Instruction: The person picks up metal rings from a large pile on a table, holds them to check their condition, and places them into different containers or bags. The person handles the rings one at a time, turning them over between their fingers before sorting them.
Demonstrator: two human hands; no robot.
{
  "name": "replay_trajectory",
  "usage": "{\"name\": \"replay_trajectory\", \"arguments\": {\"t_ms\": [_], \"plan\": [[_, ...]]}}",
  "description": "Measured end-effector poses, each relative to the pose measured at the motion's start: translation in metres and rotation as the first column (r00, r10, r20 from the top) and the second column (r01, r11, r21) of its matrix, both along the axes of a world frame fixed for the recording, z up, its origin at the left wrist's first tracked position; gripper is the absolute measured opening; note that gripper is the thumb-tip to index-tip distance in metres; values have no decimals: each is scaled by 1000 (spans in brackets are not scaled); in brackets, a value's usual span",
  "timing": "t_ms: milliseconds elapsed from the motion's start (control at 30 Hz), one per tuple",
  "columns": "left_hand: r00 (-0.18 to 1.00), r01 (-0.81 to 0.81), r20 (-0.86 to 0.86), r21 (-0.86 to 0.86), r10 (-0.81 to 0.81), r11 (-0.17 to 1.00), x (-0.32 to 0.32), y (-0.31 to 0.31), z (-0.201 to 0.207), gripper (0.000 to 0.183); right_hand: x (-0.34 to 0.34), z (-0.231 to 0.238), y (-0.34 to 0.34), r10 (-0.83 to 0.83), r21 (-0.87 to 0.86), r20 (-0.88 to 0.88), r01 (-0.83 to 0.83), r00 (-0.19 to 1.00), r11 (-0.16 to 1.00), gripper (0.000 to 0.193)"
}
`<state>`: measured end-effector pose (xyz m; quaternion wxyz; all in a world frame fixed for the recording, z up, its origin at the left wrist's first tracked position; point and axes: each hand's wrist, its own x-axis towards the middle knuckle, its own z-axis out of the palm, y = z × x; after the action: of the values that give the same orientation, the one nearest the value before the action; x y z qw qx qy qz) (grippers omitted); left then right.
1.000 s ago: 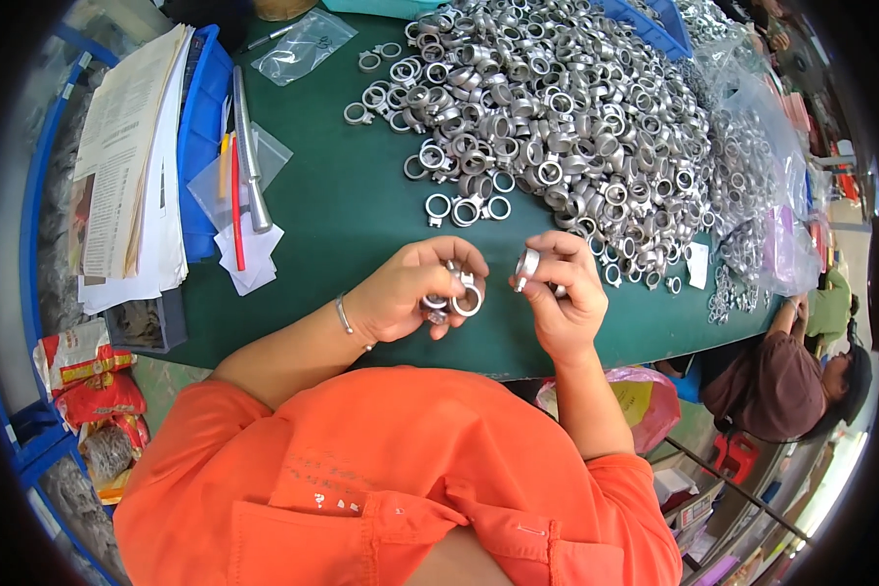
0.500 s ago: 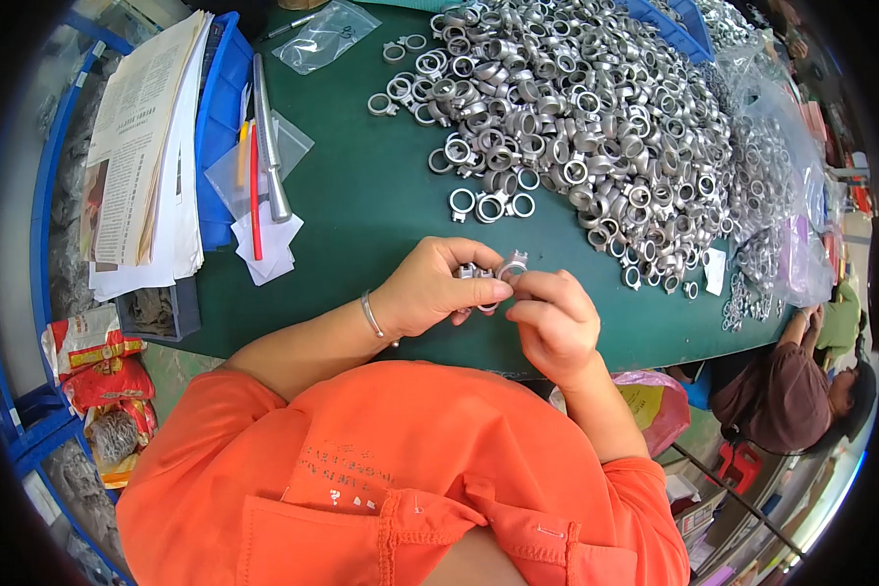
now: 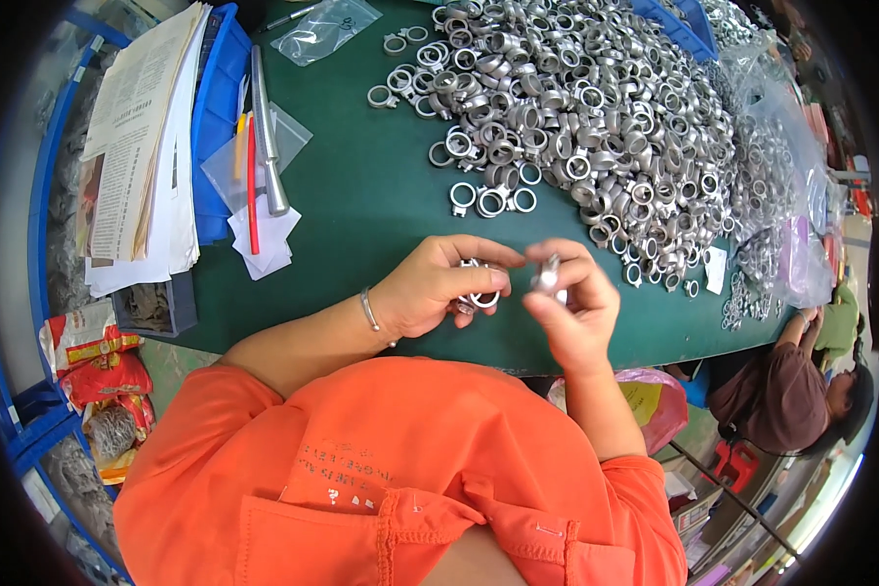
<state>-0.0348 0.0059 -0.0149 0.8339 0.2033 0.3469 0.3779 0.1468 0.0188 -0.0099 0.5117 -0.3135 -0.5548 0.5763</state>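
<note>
Left grip (image 3: pixel 438 285) cupping rings (image 3: pixel 483 304), right (image 3: pixel 581 305) pinching another (image 3: pixel 547 277) (blurred)

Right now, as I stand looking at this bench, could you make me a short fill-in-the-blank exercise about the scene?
1. The left hand holds metal rings and the right hand a blurred metal piece, above a tabletop coloured ____.
2. A bracelet circles the wrist on the person's ____ side.
3. From the person's viewpoint, the ring pile lies to the ____ of the newspapers.
4. The person's shirt is ____.

Missing words: green; left; right; orange.
</note>
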Motion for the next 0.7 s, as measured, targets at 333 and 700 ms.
{"name": "replay_trajectory", "arguments": {"t_ms": [333,700], "plan": [[995,-101,-12,11,101,995,-1,2,-6,8,-10,-9,48,-351,413,851,-86,390,906,15],[951,-62,-285,217,124,974,-2,-2,0,9,-3,-5,19,107,200,424,-208,899,957,8]]}}
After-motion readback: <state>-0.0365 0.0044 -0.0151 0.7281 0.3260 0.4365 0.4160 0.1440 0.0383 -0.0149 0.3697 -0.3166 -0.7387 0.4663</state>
